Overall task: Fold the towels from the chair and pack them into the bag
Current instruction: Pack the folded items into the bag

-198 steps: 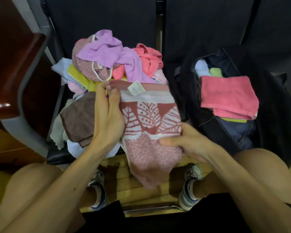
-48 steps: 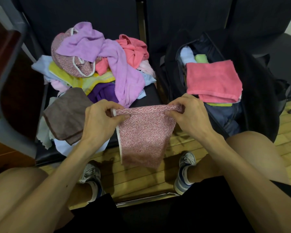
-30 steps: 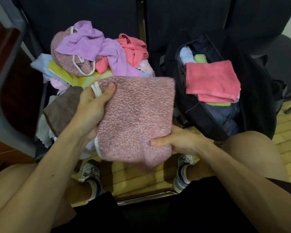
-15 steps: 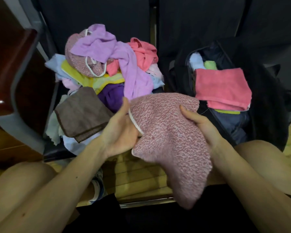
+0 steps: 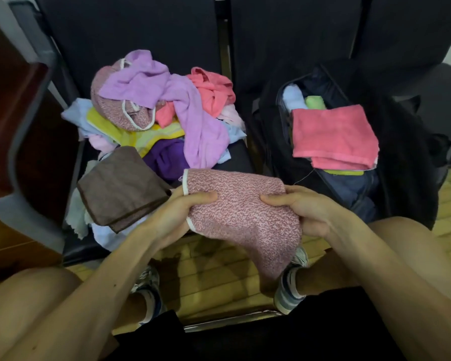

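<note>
Both hands, left hand (image 5: 179, 213) and right hand (image 5: 301, 212), pinch the pink speckled towel (image 5: 241, 214); its 6 o'clock end dangles loose, so the fold could slump before reaching the black bag (image 5: 406, 162) at 2 o'clock.

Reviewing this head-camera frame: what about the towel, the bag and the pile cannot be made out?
Head view only.
- Speckled pink towel: layer count hidden under its top face; fingers of the left hand and right hand lie beneath it.
- Bag: contents under the coral towel are covered.
- Chair pile: lower towels buried by the lilac towel and brown towel; count unclear.
</note>
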